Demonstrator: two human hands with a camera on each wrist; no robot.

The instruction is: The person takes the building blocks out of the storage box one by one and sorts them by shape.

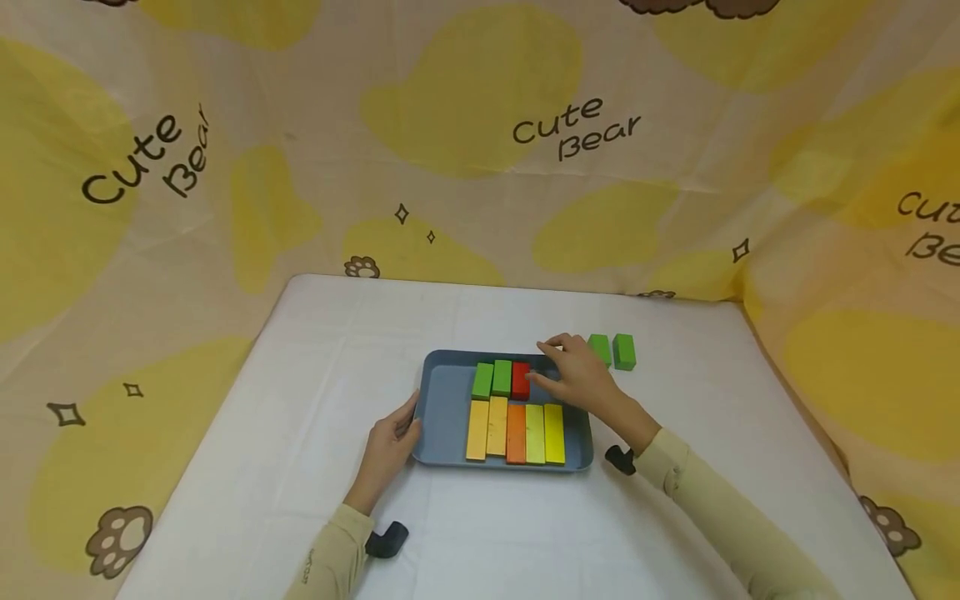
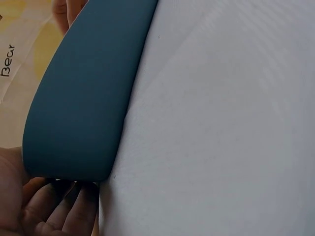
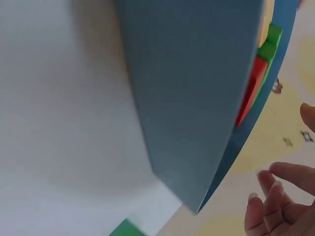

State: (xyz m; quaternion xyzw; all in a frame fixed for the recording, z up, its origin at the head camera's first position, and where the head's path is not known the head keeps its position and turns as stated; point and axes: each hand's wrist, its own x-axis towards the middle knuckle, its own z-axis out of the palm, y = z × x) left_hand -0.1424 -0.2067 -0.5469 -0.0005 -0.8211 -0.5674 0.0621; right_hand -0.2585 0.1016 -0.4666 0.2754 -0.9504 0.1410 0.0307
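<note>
A blue-grey tray rests on the white table, with several wooden blocks in it. Its left end is held by my left hand; in the left wrist view the fingers lie against the tray's end wall. My right hand hovers over the tray's far right part, thumb and fingers spread apart, holding nothing. Nearest its thumb is a red block, beside two green blocks in the far row. The near row has yellow blocks and an orange block, side by side.
Two more green blocks stand on the table beyond the tray's right end, one partly behind my right hand. White cloth covers the table. A yellow patterned curtain hangs around it. Black wrist devices show by both sleeves.
</note>
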